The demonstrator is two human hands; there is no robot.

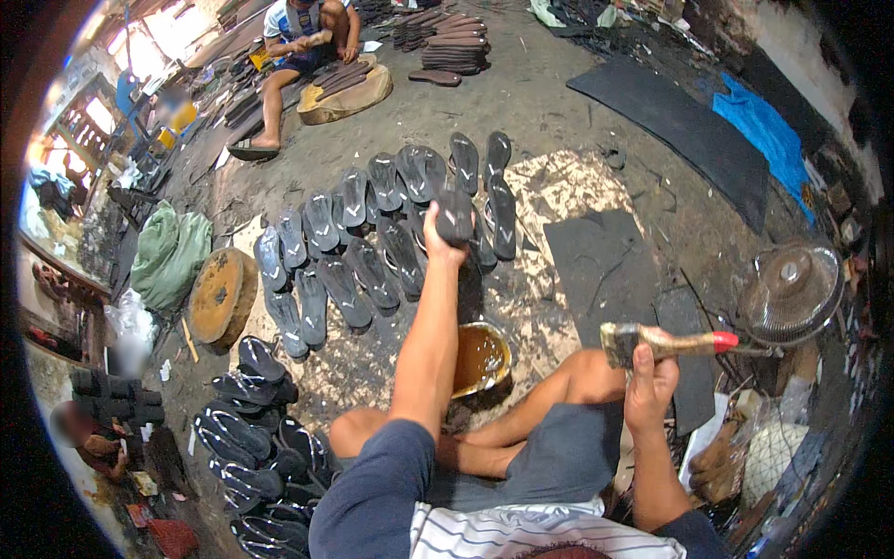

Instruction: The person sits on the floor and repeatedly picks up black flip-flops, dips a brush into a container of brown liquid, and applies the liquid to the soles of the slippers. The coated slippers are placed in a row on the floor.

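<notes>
My left hand (445, 244) reaches out ahead and is closed around a black flip-flop (454, 214), at the near edge of the laid-out pairs. Rows of black flip-flops (357, 197) with pale strap marks lie flat on the stained sheet. On the right, my right hand (649, 384) grips a wide paintbrush (666, 345) held sideways, its red handle tip to the right and its bristle end to the left. Between my left forearm and my knee stands a bowl of brown liquid (480, 359).
Stacked flip-flops (247, 466) lie at lower left, near a round wooden block (223, 296) and a green sack (171, 247). A fan (792, 293) stands right, beyond dark sheets (596, 261). At the far left, another person (312, 37) sits by piled soles (454, 47).
</notes>
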